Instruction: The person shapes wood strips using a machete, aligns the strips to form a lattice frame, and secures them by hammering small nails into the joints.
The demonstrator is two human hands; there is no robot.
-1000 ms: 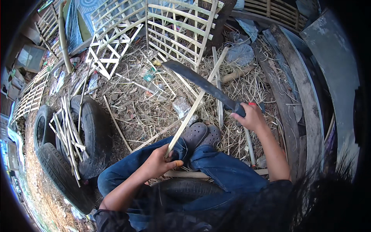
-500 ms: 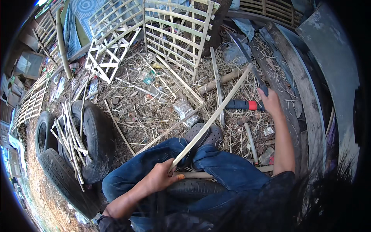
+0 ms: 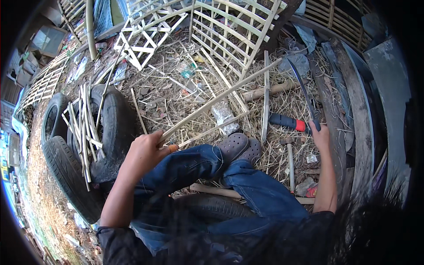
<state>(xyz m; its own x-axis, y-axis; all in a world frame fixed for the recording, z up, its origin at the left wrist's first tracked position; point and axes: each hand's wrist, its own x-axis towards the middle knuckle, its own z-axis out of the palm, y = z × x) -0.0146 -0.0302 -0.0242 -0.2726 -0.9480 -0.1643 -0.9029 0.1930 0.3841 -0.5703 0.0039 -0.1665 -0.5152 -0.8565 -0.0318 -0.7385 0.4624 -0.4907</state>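
Note:
My left hand grips the near end of a long pale bamboo strip. The strip slants up and to the right, across the straw toward a bamboo lattice panel. My right hand is out to the right, closed on a long dark machete. Its blade is seen edge-on and points away from me. A black and red handle lies just left of that hand; I cannot tell whether it belongs to the machete. My legs in blue jeans are crossed, with grey clogs below the strip.
Old tyres lie at the left, with a bundle of split bamboo strips on them. A hammer and a short log lie on the straw. Weathered planks run along the right. More lattice panels lean at the back.
My right hand has carried the machete off the strip, out to the right and lower. My left hand has shifted left and up, so the strip now lies at a flatter slant.

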